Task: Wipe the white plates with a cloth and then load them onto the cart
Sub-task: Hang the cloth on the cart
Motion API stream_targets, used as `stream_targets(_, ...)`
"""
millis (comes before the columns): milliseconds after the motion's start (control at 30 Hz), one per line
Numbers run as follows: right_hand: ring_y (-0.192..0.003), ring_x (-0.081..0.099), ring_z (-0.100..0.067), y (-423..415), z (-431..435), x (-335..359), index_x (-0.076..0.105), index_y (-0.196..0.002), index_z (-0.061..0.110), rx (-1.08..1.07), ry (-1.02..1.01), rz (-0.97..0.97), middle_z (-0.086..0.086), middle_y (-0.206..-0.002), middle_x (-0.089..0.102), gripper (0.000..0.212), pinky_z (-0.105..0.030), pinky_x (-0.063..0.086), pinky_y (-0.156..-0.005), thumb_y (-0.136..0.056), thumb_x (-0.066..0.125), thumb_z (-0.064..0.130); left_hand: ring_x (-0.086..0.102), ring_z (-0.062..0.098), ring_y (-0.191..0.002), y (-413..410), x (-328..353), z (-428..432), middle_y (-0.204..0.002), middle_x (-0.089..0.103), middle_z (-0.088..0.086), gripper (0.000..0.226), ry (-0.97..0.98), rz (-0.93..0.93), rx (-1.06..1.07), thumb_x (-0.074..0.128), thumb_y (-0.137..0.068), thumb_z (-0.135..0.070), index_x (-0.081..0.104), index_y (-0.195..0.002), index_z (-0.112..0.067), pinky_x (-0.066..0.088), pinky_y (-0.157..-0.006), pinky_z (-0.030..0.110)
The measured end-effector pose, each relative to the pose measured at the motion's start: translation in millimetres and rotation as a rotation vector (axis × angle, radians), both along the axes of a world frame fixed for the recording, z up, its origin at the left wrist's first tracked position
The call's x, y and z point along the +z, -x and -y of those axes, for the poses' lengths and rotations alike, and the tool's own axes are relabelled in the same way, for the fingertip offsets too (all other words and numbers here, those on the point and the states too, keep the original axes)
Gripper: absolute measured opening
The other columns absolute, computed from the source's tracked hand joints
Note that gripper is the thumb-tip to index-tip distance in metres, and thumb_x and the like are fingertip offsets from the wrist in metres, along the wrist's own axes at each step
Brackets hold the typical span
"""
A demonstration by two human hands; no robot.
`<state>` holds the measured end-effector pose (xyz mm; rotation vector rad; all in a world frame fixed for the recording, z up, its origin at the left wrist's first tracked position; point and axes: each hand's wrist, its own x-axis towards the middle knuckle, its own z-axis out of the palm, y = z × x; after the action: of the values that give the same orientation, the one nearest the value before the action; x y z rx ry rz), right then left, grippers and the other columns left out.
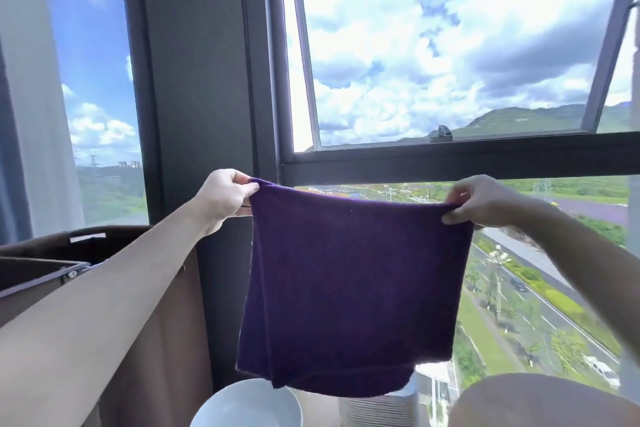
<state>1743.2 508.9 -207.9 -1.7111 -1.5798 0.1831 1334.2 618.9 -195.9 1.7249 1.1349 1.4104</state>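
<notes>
Left grip (pixel 225 196), right grip (pixel 485 201) pinch cloth (pixel 349 288) corners.

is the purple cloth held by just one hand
No, the left hand and the right hand each pinch a top corner of the purple cloth.

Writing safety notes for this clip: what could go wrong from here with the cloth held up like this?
1. The left hand and right hand only pinch the purple cloth at its top corners, in front of an open window; a slip or gust could possibly make it drop.
2. The hanging cloth covers part of the white plate below, so lowering it blind might knock the plate.
</notes>
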Motion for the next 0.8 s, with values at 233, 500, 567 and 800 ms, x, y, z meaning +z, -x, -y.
stream_targets(233, -0.074, 0.069, -0.018, -4, 14, 23, 0.064, -0.082, 0.008, 0.301, 0.072, -0.388, -0.013, -0.085, 0.070, 0.024, -0.025, 0.058, -0.063, -0.072, 0.083, -0.004, 0.068, 0.024, -0.075, 11, 12, 1, -0.094, 0.068, 0.013, 0.023, 0.060, 0.122, -0.047, 0.055, -0.101, 0.007, 0.050, -0.105, -0.015, 0.059, -0.075, 0.039)
stream_targets(500, -0.064, 0.064, -0.015, 21, 19, 7, 0.078, -0.088, 0.014, 0.428, -0.033, -0.621, -0.011, -0.081, 0.069, 0.013, -0.024, 0.055, -0.056, -0.092, 0.070, 0.004, 0.076, 0.022, -0.073, 1, 17, 33, -0.090, 0.079, 0.013, 0.043, 0.152, -0.050, -0.165, 0.037, -0.099, 0.014, 0.070, -0.078, -0.006, 0.062, -0.063, 0.034)
stream_targets(567, -0.070, 0.064, -0.014, 39, 20, 14, 0.082, -0.092, 0.012, 0.473, -0.074, -0.641, -0.011, -0.086, 0.070, 0.025, -0.022, 0.057, -0.064, -0.096, 0.061, -0.001, 0.077, 0.022, -0.074, -11, 23, 42, -0.093, 0.079, 0.017, 0.046, 0.149, -0.014, -0.179, 0.038, -0.097, 0.015, 0.077, -0.081, -0.002, 0.062, -0.060, 0.032)
stream_targets(800, -0.110, 0.069, -0.036, 111, 38, 46, 0.066, -0.120, -0.014, 0.944, -0.003, -0.766, -0.032, -0.118, 0.067, 0.059, -0.039, 0.058, -0.094, -0.064, 0.052, -0.022, 0.076, 0.031, -0.099, -46, 54, 76, -0.101, 0.079, 0.018, 0.030, -0.013, -0.021, -0.272, 0.052, -0.096, 0.008, 0.081, -0.097, -0.003, 0.064, -0.085, 0.039)
